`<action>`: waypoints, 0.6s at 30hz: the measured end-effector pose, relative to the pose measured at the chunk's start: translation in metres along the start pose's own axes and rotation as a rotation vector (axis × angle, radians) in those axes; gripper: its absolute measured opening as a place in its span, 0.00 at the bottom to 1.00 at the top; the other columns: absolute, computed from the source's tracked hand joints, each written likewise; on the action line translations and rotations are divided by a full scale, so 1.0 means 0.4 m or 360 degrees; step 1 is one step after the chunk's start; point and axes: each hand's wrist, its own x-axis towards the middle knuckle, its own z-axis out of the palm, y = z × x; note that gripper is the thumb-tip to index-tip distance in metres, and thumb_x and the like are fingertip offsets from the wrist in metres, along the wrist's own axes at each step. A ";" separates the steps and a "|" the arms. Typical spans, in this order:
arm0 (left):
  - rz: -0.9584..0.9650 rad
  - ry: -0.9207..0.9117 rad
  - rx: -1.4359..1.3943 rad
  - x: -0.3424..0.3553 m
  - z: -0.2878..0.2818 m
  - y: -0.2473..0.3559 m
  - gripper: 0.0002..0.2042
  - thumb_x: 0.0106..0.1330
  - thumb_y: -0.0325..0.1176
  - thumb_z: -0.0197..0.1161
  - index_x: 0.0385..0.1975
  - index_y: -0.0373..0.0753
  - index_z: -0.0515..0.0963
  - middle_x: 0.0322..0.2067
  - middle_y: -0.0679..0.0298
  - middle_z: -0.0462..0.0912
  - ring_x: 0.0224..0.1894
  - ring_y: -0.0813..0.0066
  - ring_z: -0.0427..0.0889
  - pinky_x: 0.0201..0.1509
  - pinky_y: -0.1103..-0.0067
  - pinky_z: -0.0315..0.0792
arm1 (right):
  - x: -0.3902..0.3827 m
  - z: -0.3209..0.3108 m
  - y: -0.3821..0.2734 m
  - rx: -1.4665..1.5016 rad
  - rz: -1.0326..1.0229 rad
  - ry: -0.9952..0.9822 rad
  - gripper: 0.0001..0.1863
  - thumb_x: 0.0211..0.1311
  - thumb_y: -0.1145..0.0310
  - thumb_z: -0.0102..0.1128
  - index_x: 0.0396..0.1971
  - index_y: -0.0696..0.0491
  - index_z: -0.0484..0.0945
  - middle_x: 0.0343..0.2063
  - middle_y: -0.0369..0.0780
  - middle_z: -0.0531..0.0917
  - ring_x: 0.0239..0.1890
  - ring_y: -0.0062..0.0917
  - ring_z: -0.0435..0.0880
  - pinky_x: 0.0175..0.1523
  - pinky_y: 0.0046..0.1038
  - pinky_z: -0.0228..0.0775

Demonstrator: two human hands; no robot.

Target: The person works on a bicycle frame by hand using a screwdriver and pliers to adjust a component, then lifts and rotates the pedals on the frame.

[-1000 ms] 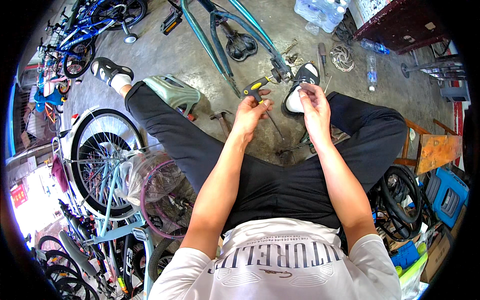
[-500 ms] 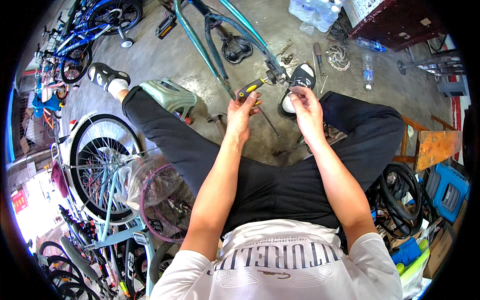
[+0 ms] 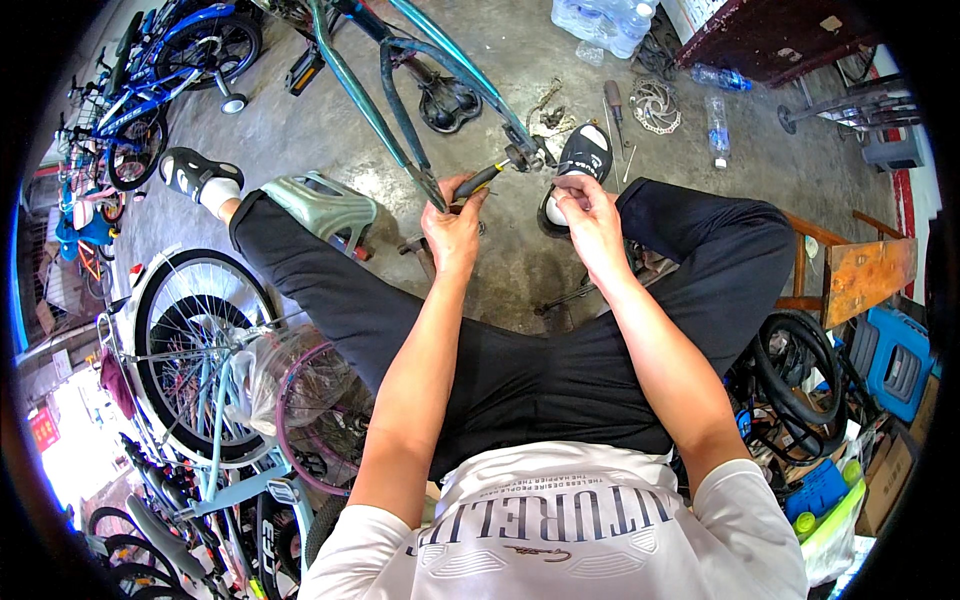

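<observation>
1. My left hand [image 3: 453, 232] grips a black-and-yellow-handled tool [image 3: 484, 179] beside the wheelless end of a teal metal bicycle frame [image 3: 433, 43].
2. Apart from it, my right hand [image 3: 592, 222] pinches shut, perhaps on something; I cannot tell.
3. A silver disc rotor [image 3: 656, 107] lies unmounted.

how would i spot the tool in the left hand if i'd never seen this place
Find the green bicycle frame at the top of the view and follow it down towards the person. Near its lower end, the left hand grips the hand tool. Yellow on its black handle distinguishes it from the dark-handled screwdriver on the floor.
</observation>
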 end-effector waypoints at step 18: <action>-0.0666 -0.0273 -0.0608 -0.008 -0.024 0.026 0.19 0.67 0.45 0.76 0.37 0.33 0.80 0.27 0.65 0.83 0.27 0.80 0.81 0.34 0.80 0.77 | 0.009 0.004 0.008 -0.0013 0.0092 -0.0065 0.12 0.72 0.68 0.62 0.50 0.57 0.82 0.36 0.33 0.84 0.36 0.15 0.78 0.43 0.20 0.71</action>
